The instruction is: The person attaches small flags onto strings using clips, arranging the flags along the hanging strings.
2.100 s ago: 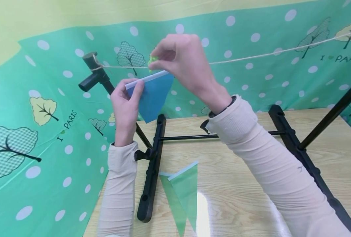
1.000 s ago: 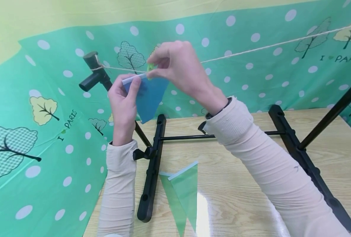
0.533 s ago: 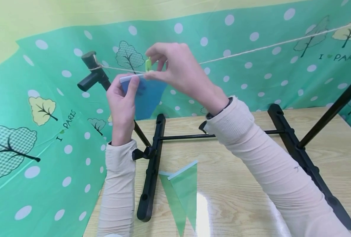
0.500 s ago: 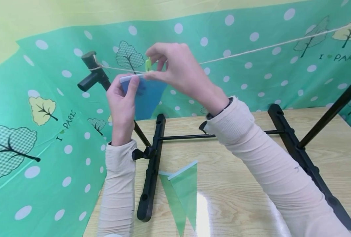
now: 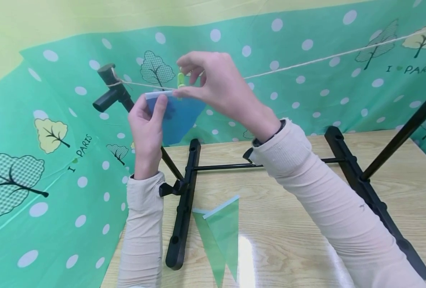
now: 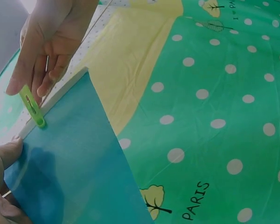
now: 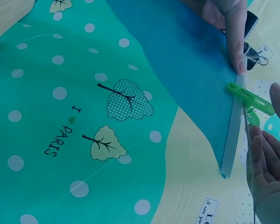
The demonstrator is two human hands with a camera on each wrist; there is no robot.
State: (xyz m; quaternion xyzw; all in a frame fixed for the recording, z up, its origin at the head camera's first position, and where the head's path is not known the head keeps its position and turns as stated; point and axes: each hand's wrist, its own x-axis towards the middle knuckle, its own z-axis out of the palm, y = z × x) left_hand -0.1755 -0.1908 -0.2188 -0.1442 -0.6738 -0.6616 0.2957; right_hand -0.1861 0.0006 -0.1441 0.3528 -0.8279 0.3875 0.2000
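My left hand pinches the white top hem of a blue pennant flag near its left corner, thumb in front. A green clothespin sits across that hem, beside the cord, with its legs pointing away from the flag. My right hand is around the clothespin's free legs, thumb and fingers spread to either side of them. In the right wrist view the thumb stands apart from the legs, and the fingertips are right by the lower leg. The blue flag hangs below the cord, its lower tip tilted.
The cord runs from a black T-shaped post top toward the upper right. Black stand feet and a crossbar rest on the wooden table. Two green pennants lie there. A dotted green cloth hangs behind.
Both hands brought the flag hem and clothespin together at the cord, moving slightly left. The right fingers, which pinched the clothespin, have spread apart, and it now stays on the hem.
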